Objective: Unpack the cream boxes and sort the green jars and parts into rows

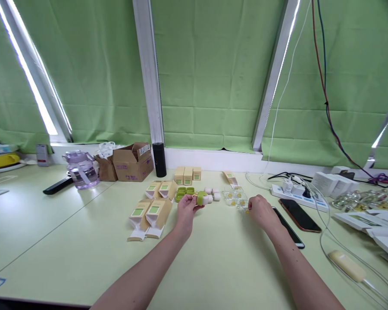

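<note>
Just left of your left fingers, tan cardboard boxes with green labels (150,214) are lying open on the pale green table (213,258). Your left hand (185,212) is pinching a small green-and-white rounded plastic case (202,198) at your fingertips. Your right hand (261,211) is curling its fingers over small clear plastic pieces with yellow dots (235,198); whether they are gripping one, you cannot tell. Two dark phones (299,214) are lying just right of it.

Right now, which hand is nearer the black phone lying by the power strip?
Right. The right hand sits just left of the black phone, close to its near end. The left hand is farther left, holding a green and white case.
</note>
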`<state>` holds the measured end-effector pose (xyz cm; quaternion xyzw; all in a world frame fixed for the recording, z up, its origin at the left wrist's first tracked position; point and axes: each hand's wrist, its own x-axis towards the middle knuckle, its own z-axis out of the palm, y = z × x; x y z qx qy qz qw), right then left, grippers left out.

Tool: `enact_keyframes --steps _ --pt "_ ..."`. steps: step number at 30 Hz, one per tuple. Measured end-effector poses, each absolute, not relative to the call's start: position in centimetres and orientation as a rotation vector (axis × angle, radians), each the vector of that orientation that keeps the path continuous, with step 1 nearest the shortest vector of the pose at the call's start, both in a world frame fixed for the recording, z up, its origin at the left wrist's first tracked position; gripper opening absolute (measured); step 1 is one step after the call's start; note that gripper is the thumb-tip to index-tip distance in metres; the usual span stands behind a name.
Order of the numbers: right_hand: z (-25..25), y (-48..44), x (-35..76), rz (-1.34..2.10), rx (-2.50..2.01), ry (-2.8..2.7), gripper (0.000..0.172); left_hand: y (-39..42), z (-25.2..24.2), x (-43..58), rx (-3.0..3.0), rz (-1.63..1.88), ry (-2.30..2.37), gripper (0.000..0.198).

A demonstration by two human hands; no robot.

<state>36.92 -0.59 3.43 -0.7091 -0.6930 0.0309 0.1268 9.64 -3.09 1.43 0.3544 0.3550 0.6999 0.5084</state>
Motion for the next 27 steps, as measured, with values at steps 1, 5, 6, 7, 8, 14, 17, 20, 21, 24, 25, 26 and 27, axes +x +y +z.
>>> enact_keyframes --steps 1,5,6,7,8,14,17,20,21,24,25,26,27 --pt "3.4 -0.5 36.9 0.099 -2.069 -2.018 0.024 -3.1 1.5 9.6 0.854 1.686 0.856 0.039" --pt "3.1 -0.3 36.9 0.131 -2.072 -2.014 0.022 -3.1 1.5 9.7 0.852 1.683 0.856 0.039" --pt "3.0 -0.2 36.9 0.135 -2.069 -2.014 0.021 -3.2 1.5 9.7 0.851 1.681 0.854 0.039" --pt "3.0 -0.2 36.9 0.137 -2.068 -2.013 0.02 -3.2 1.6 9.7 0.85 1.68 0.852 0.039" --pt "2.9 -0.2 36.8 0.138 -2.066 -2.013 0.02 -3.2 1.6 9.8 0.848 1.68 0.85 0.038" --pt "3.2 -0.4 36.6 0.161 -2.08 -2.021 0.023 -3.3 1.5 9.9 0.838 1.664 0.835 0.037" --pt "3.8 -1.0 36.3 0.078 -2.124 -2.002 0.025 -3.3 1.6 9.9 0.826 1.658 0.823 0.038" --pt "4.5 -1.7 35.7 -0.071 -2.097 -1.971 0.03 -3.3 1.6 9.9 0.819 1.635 0.803 0.039" --pt "4.6 -1.9 35.5 -0.119 -2.047 -1.959 0.03 -3.4 1.6 9.9 0.82 1.62 0.795 0.039" --pt "4.4 -2.4 34.3 -0.232 -1.773 -1.935 0.025 -3.4 1.7 10.0 0.814 1.579 0.771 0.04" --pt "4.1 -2.5 33.7 -0.254 -1.651 -1.938 0.023 -3.5 1.7 10.1 0.807 1.565 0.767 0.04" --pt "3.8 -2.7 33.2 -0.26 -1.522 -1.954 0.022 -3.5 1.7 10.1 0.8 1.552 0.769 0.039" --pt "3.4 -2.9 32.5 -0.268 -1.392 -1.968 0.022 -3.5 1.7 10.2 0.793 1.538 0.774 0.038"
